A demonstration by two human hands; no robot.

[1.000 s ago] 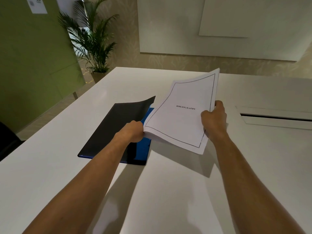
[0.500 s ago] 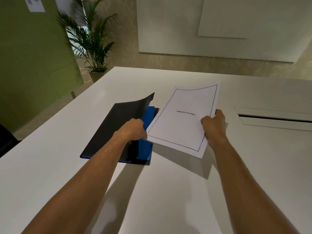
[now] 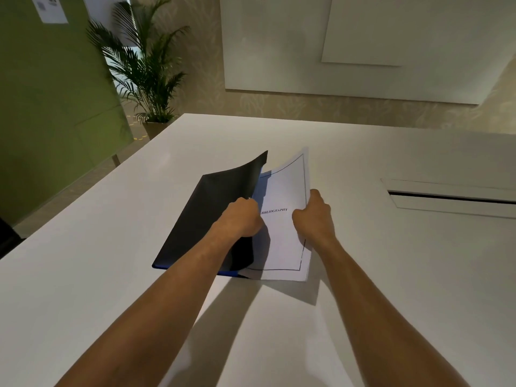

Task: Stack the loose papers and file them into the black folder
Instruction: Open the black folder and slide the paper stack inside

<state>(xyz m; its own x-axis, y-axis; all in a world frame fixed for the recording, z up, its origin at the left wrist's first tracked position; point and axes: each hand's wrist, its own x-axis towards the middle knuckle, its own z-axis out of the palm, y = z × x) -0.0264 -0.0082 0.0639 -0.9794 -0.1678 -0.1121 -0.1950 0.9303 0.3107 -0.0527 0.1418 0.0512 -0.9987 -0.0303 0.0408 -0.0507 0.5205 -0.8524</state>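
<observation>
Head view: papers (image 3: 284, 236), a squared stack with "BIBLIOGRAPHY" on the top sheet, lie partly inside the folder (image 3: 206, 219), left edge tucked under the raised black cover, right edge and near corner hanging out past the blue inner panel. Folder sits mid-table, spine to the left, cover lifted and curling.

Right hand (image 3: 314, 219) grasps the stack's right edge, fingers curled under it, thumb on top. Left hand (image 3: 243, 219) sits at the cover's free edge, fingers closed on cover or on the stack's left margin; cannot tell which, knuckles hide the contact.

Step in hand, as judged: seating the stack against the spine.
- Keep the cover held high so sheets do not catch on its edge.
- Push from the right edge evenly, low and flat; a buckle in the middle would fan the sheets.
- Square the near edge to the folder's near edge before letting the cover drop.

Table (image 3: 391, 275) is smooth white; folder may slide under the push, so the left hand should brace it.
</observation>
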